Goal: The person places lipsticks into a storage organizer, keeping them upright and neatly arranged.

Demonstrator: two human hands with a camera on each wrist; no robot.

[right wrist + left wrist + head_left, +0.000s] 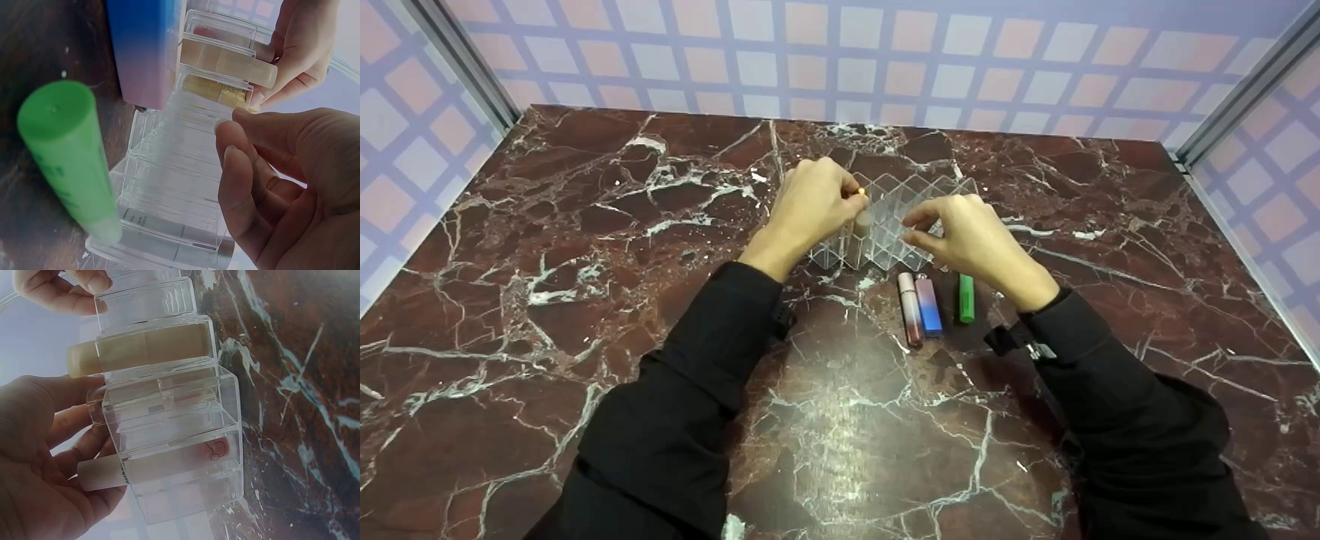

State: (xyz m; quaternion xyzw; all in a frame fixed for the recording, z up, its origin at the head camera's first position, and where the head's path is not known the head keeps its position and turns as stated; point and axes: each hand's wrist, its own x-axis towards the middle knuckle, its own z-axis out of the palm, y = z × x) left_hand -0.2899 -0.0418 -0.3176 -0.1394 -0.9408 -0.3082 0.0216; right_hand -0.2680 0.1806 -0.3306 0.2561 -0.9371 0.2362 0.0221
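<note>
A clear acrylic organizer [896, 199] with diamond-shaped slots stands on the table. My left hand [814, 199] is at its left part, pinching the top of a gold glittery lip gloss tube [216, 91] that sits in a slot. Beside that tube stand a beige tube [146, 347] and a pinkish tube with a frosted cap [101, 472]. My right hand [967, 229] hovers at the organizer's right side, fingers loosely bent, with nothing visible between thumb and fingertips. A grey tube [169, 239] lies within a slot at the organizer's other end.
In front of the organizer lie a pink-to-dark red tube [910, 309], a pink-and-blue tube [928, 306] and a green tube [966, 298]. The dark red marbled table [585, 315] reaches back to a checkered wall panel [855, 67].
</note>
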